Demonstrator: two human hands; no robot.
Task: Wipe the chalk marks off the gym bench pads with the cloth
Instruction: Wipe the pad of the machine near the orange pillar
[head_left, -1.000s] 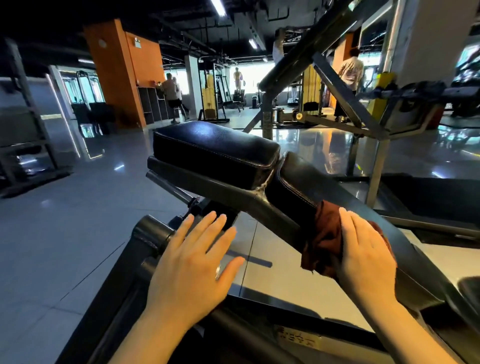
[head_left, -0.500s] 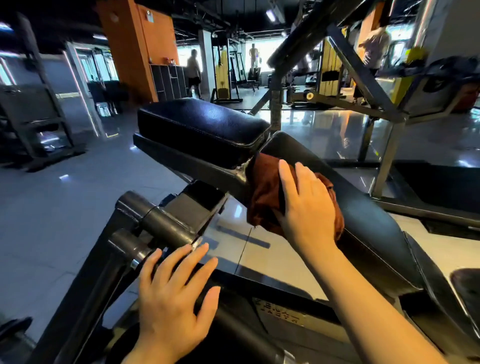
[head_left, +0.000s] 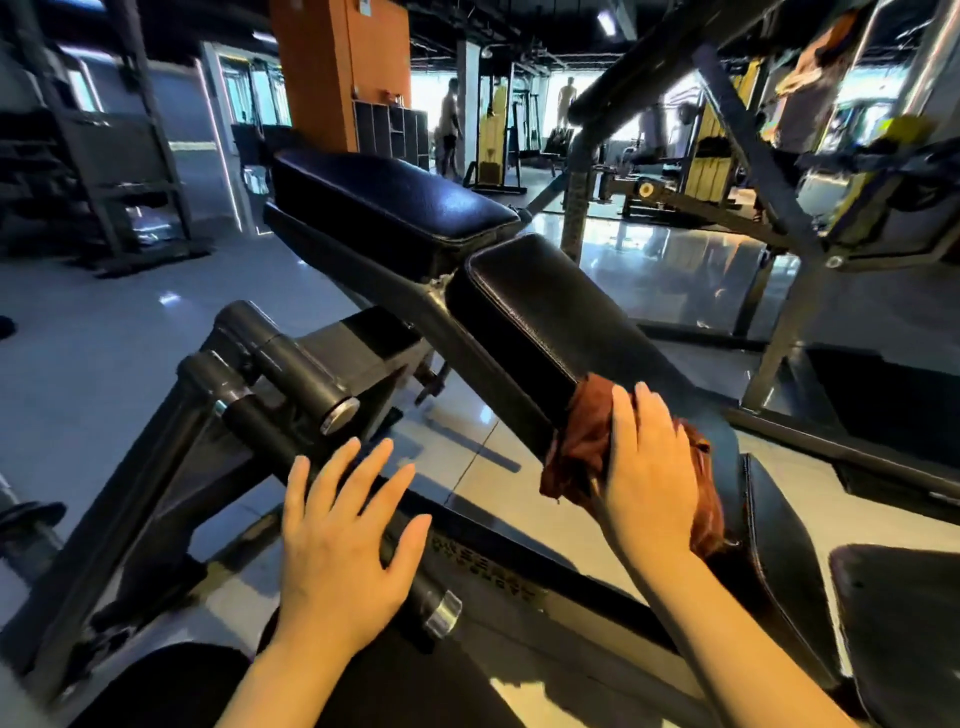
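**Wiping down the incline bench, mid-swipe**

So the right hand was laid flat over a rust-brown cloth, fingers straight and close together, pressing it onto the long black back pad of the bench. No real grip on it, just palm and fingers pushing down. The cloth sat near the lower end of that pad, bunched up, with one edge hanging over the pad's left side and a bit more poking out past the wrist on the right. I couldn't make out any chalk marks on the leather from this angle, too much glare.

The left hand was spread open, fingers fanned apart, resting on a dark metal tube of the frame down low, holding nothing. Just beyond its fingertips was a fat black roller post with a silver end cap.

Above the back pad, almost touching its top edge, was the second black pad, sitting flatter and looking shiny. A bit of another pad showed at the bottom right corner.

Background was glossy grey floor tiles, an orange pillar, yellow-ish machines, and a person standing far off by the windows.
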